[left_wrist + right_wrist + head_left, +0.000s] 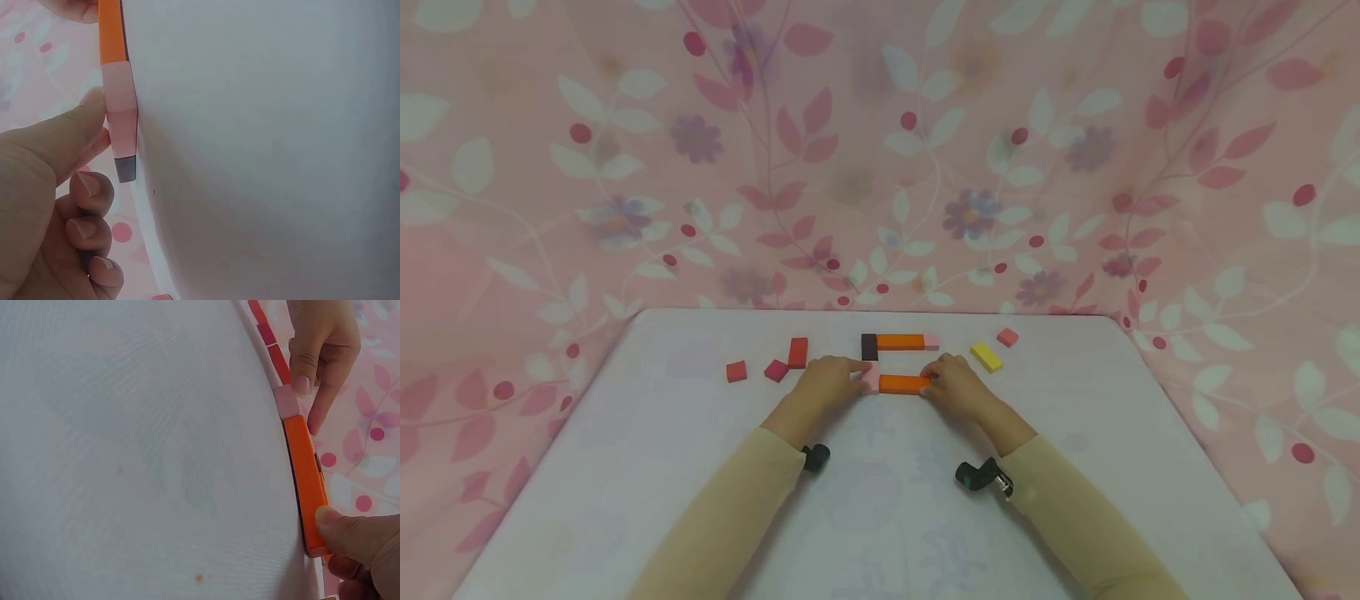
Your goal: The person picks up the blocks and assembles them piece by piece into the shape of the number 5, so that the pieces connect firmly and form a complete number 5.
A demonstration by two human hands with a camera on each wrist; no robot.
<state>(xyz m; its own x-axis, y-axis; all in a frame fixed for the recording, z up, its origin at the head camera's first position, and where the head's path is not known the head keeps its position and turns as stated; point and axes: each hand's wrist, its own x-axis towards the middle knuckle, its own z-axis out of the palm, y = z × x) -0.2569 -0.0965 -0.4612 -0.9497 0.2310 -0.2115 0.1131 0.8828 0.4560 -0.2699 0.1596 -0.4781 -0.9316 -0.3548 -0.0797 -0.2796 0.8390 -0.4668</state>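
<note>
My left hand [827, 380] holds a pink block [872, 380] between thumb and index finger at its left side; in the left wrist view the other fingers are curled beside it. My right hand [953, 385] pinches the right end of a long orange block [901, 384], whose left end meets the pink block. Behind the pink block stands a black block [869, 347]. From it a second orange block [900, 342] runs right, ending at a small light pink block [931, 342]. In the right wrist view my right thumb [347, 534] lies on the near orange block.
Left of the hands lie a tall red block [798, 352], a dark red block [777, 371] and a small red block [736, 372]. To the right are a yellow block [987, 357] and a coral block [1008, 337]. A floral curtain hangs behind the white-covered table [880, 517].
</note>
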